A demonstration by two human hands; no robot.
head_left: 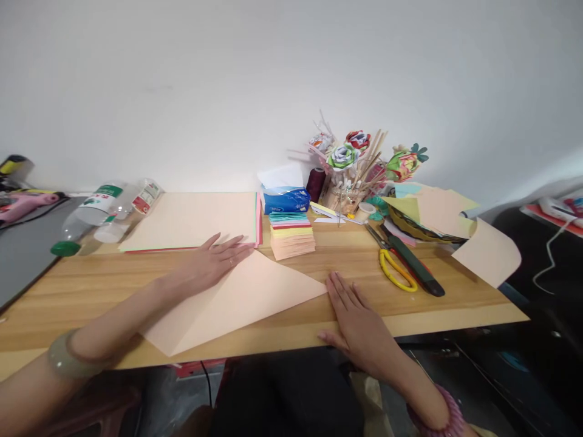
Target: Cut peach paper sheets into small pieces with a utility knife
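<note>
Across the worktop [282, 331], the left hand [203, 267] lies flat on a folded sheet of pale paper [255, 285], the right hand [359, 321] beside its tip.
Left fingers are stretched out, slightly parted, gripping nothing; the sheet spreads beneath them and towards four o'clock. Its long axis runs roughly eight to two o'clock, narrowing to a point. Right fingers, straight and close together, hold nothing; the sheet lies at their nine o'clock.
</note>
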